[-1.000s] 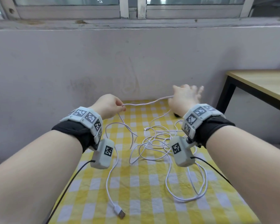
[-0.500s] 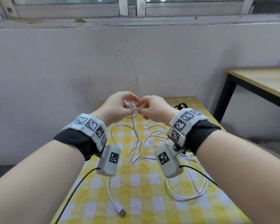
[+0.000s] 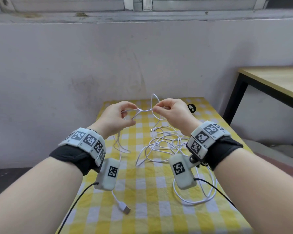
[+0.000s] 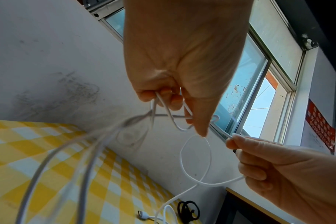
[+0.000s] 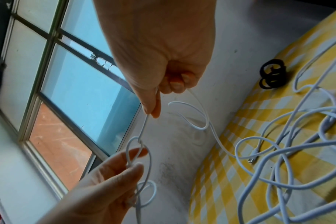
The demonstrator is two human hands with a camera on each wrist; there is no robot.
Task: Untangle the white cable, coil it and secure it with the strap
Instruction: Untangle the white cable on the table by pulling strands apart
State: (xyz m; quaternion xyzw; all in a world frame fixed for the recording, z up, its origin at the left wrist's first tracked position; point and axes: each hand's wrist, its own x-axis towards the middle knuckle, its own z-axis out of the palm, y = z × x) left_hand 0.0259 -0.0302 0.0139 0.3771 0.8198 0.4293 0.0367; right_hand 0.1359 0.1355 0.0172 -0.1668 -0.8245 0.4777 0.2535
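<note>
Both hands, left hand and right hand, pinched the white cable mid-untangling; next, the knot probably needed loosening.

Strap half hidden behind the right hand in head view. Cable strands near the left wrist camera are blurred — can't count them. Cable's path inside the left hand is hidden — can't tell which loops it pinches. Both forearms cut off by the bottom edge.
</note>
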